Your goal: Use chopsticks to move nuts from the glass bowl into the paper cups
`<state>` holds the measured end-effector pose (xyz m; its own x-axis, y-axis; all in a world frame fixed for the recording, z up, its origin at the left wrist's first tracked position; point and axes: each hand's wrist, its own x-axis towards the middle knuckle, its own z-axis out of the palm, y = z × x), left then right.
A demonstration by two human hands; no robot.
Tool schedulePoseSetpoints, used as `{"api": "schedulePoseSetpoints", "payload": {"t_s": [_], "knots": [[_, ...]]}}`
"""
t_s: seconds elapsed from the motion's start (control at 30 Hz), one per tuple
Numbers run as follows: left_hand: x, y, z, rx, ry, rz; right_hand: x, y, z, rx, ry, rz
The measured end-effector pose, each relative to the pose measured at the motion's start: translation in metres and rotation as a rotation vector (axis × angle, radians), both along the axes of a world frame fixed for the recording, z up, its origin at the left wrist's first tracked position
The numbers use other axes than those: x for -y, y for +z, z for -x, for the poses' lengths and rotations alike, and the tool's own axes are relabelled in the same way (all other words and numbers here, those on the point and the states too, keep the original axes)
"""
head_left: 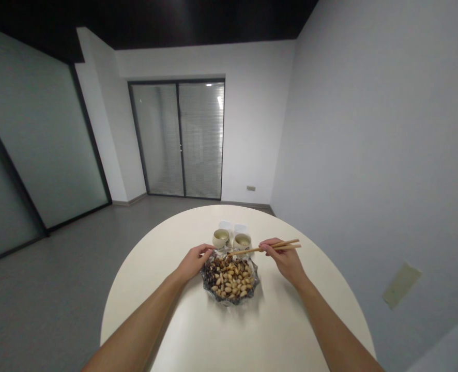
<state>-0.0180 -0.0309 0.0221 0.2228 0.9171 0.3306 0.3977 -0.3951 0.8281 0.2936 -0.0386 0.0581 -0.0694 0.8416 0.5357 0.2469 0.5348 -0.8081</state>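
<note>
A scalloped glass bowl [229,301] full of mixed nuts and dark seeds stands on the round table. Pale pistachio-like nuts [232,281] fill its front and right; darker pieces lie at the back and left. My left hand [195,262] is at the bowl's left back rim, its thumb and fingers closed on the edge. In my right hand [285,261], right of the bowl, is a pair of wooden chopsticks [252,250]. Their tips reach over the back of the bowl, near the dark pieces; whether they pinch anything is too small to tell.
Two small light cups [221,236] [242,241] stand just behind the bowl, with two white pieces [240,228] behind them. The round cream table [229,343] has a curved edge. A white wall [368,155] rises close on the right; glass doors [178,139] are at the back.
</note>
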Motion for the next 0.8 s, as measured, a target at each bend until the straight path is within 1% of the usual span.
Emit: {"api": "schedulePoseSetpoints", "payload": {"t_s": [0.33,0.57,0.8], "knots": [[-0.0024,-0.0036,0.0012,0.002,-0.004,-0.014,0.0028,0.0091,-0.0018,-0.107,-0.112,-0.097],[-0.0043,-0.0064,0.0017,0.001,-0.010,-0.013,0.0022,0.0095,-0.0013,-0.134,-0.190,-0.169],[-0.0019,-0.0032,0.0020,0.006,-0.010,-0.009,0.0012,0.0049,0.0028,-0.200,-0.269,-0.170]]}}
